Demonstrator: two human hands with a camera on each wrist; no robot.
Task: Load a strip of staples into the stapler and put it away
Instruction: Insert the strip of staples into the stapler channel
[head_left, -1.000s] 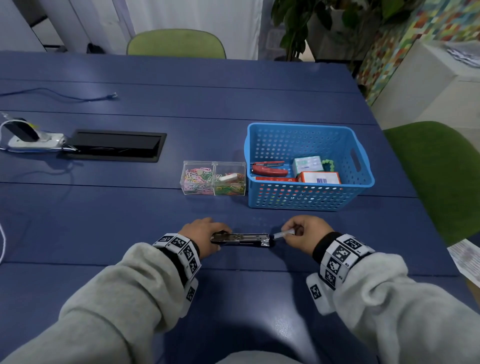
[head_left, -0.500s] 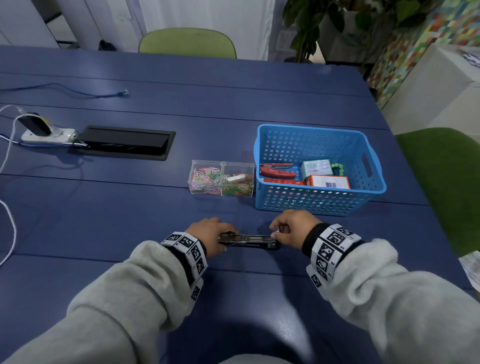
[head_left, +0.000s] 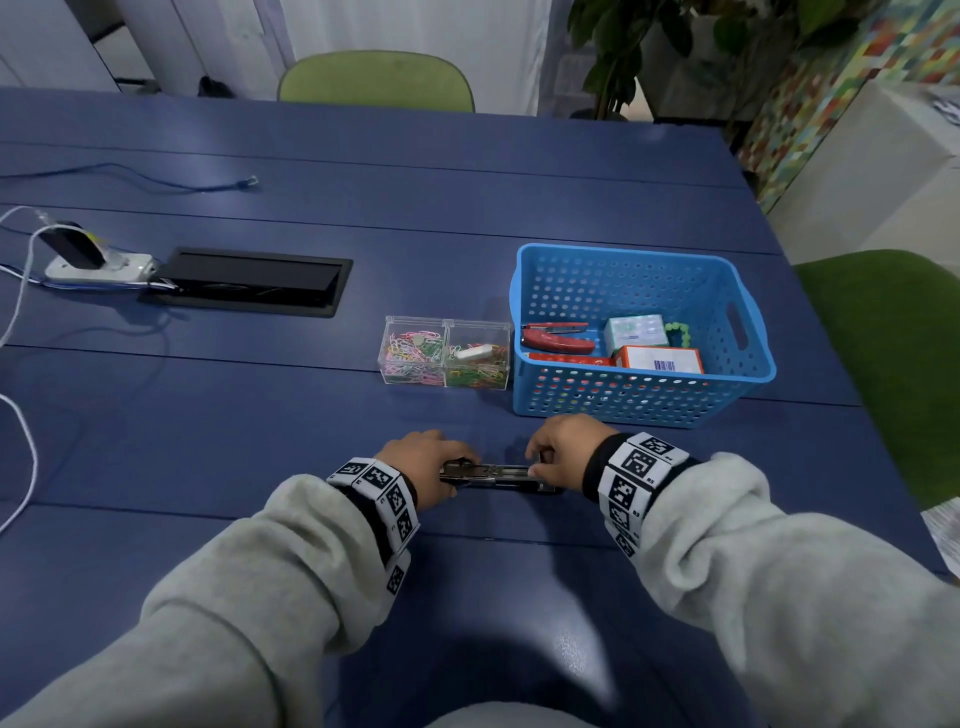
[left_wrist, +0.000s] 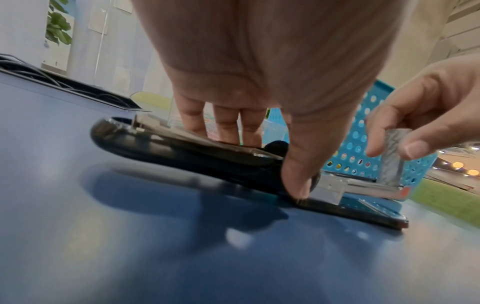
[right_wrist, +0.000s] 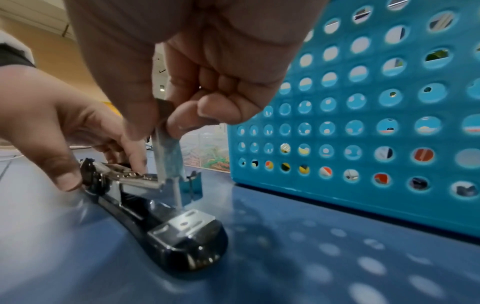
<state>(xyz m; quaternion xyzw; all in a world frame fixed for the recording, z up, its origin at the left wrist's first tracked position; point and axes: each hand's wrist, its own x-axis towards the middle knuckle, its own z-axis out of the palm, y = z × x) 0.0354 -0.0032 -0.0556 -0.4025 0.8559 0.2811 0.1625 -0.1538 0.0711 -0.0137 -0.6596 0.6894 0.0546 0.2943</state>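
Black stapler (head_left: 498, 480) lies opened flat on the blue table (head_left: 260, 415), near its front edge, long axis running left to right, just in front of the blue perforated basket (head_left: 644, 400). Left hand (head_left: 423, 465) grips the stapler's left end: thumb (left_wrist: 298, 179) pressed down on the near side, fingers (left_wrist: 226, 127) curled over the far side onto the folded-back top arm. The metal magazine channel (right_wrist: 140, 179) is exposed and faces up. Right hand (head_left: 563, 449) pinches a strip of staples (right_wrist: 168, 156) between thumb and forefinger; the remaining fingers are curled in. In the right wrist view the strip stands steeply tilted, nearly upright, its lower end touching the front of the channel; whether it is seated inside the channel cannot be told. In the basket: a red stapler (head_left: 558, 338), a pale green box (head_left: 636, 332) and an orange-and-white box (head_left: 660, 359). A clear two-compartment box of coloured paper clips (head_left: 447, 352) sits just left of the basket. Toward the left edge: a black cable hatch (head_left: 249, 280) and a white power strip (head_left: 98, 267).
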